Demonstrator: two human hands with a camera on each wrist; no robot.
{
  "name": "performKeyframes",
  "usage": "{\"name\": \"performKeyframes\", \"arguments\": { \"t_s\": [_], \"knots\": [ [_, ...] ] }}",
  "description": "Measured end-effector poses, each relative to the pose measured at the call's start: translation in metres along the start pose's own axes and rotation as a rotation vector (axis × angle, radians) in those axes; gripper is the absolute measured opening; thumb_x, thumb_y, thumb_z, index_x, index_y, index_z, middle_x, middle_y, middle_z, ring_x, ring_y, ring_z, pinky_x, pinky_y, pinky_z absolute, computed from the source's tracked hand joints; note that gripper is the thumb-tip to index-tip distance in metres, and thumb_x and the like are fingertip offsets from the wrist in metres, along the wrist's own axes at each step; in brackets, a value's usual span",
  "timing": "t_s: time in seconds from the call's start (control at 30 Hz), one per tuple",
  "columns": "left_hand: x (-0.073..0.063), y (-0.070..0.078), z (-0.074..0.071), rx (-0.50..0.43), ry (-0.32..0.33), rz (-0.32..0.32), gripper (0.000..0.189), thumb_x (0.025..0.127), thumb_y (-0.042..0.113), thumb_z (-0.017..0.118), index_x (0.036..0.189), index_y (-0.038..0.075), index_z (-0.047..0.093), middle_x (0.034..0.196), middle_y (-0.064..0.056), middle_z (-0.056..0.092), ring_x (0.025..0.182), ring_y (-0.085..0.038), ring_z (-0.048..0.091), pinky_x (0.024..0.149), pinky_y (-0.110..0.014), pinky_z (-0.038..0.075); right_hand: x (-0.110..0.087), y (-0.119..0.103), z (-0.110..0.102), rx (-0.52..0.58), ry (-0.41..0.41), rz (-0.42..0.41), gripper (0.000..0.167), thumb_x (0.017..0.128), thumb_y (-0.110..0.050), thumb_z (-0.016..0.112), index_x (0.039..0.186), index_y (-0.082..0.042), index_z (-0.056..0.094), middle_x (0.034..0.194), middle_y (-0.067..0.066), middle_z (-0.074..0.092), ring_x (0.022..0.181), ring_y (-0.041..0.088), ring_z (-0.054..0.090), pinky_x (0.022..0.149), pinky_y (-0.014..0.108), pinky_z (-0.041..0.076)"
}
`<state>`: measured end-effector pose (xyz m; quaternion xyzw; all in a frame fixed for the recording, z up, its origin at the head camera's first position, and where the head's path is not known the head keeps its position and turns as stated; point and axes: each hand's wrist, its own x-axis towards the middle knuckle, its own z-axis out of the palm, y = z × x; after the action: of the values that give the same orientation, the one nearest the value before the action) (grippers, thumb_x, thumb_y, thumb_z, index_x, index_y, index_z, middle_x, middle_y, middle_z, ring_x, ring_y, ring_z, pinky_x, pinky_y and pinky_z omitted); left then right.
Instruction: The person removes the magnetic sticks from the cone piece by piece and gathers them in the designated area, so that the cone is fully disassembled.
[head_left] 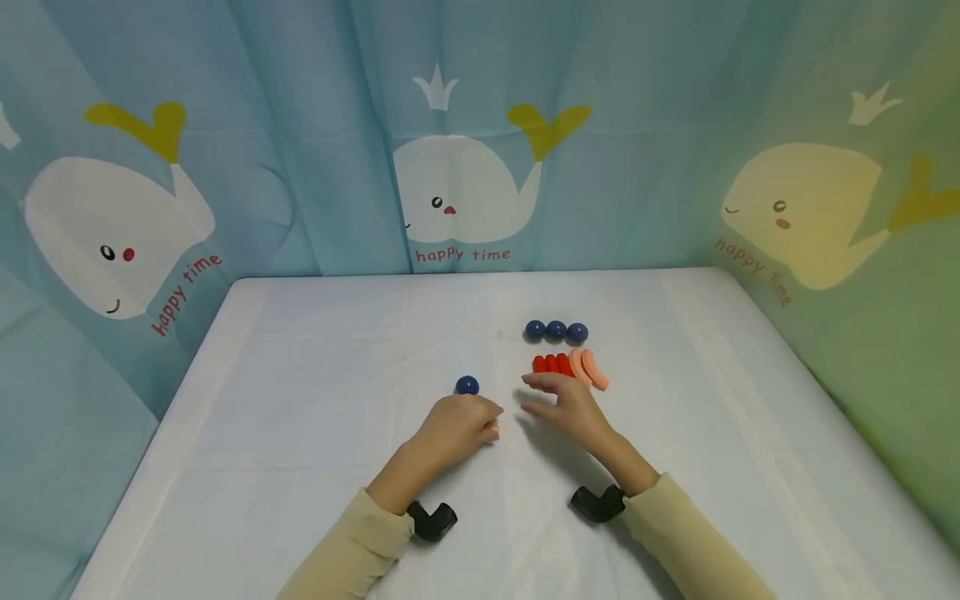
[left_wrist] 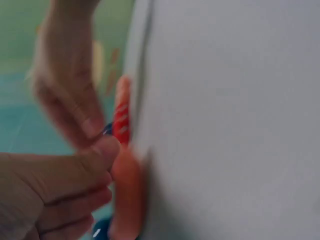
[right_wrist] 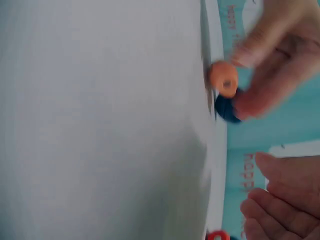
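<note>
In the head view my left hand [head_left: 453,427] is low over the table, its curled fingers and thumb holding an orange tube piece [head_left: 492,430], mostly hidden there. The right wrist view shows a hole in the end of this orange tube piece [right_wrist: 223,78]. A blue ball [head_left: 467,385] lies just beyond the left hand. My right hand [head_left: 567,408] hovers with fingers spread apart and nothing between them. Right behind it lie red short pieces [head_left: 551,364] and two curved orange pieces [head_left: 589,368]. The red pieces [left_wrist: 121,122] look striped in the left wrist view.
Three blue balls [head_left: 556,332] sit in a row behind the red pieces. A white table [head_left: 337,350] spreads under everything. Blue and green curtains [head_left: 300,167] with whale prints hang around its back and sides. Black bands [head_left: 597,504] are worn at both wrists.
</note>
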<state>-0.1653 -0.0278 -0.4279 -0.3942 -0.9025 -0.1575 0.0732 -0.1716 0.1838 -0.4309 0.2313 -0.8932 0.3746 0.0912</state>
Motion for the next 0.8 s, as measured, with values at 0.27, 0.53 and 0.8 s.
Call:
{"name": "performKeyframes", "arguments": {
  "t_s": [0.27,0.53,0.8],
  "knots": [
    [-0.006,-0.039,-0.018,-0.398,0.065,-0.298,0.052,0.082,0.022,0.070,0.128,0.004,0.054,0.129,-0.008,0.052,0.120,-0.024,0.047,0.099,-0.038,0.036,0.001,-0.021,0.018,0.043,-0.254,-0.014,0.036,0.077,-0.020,0.076,0.104,0.002,0.067,0.098,0.008,0.067,0.090,0.019,0.062,0.081,0.036,0.049],
    [-0.006,-0.057,0.003,-0.594,0.059,-0.323,0.046,0.085,0.021,0.067,0.125,0.002,0.056,0.127,-0.011,0.054,0.117,-0.026,0.050,0.095,-0.037,0.039,0.005,-0.029,0.032,-0.037,-0.304,-0.089,0.022,0.077,-0.010,0.074,0.097,-0.001,0.070,0.090,0.003,0.068,0.083,0.015,0.061,0.077,0.033,0.050],
    [0.002,-0.056,0.014,-0.549,0.121,-0.274,0.034,0.086,0.013,0.065,0.117,0.001,0.063,0.116,-0.010,0.061,0.110,-0.024,0.055,0.093,-0.036,0.042,0.001,-0.032,0.031,-0.069,-0.255,-0.095,0.017,0.077,-0.002,0.072,0.094,0.001,0.071,0.088,0.007,0.069,0.084,0.018,0.064,0.075,0.032,0.051]
  ]
}}
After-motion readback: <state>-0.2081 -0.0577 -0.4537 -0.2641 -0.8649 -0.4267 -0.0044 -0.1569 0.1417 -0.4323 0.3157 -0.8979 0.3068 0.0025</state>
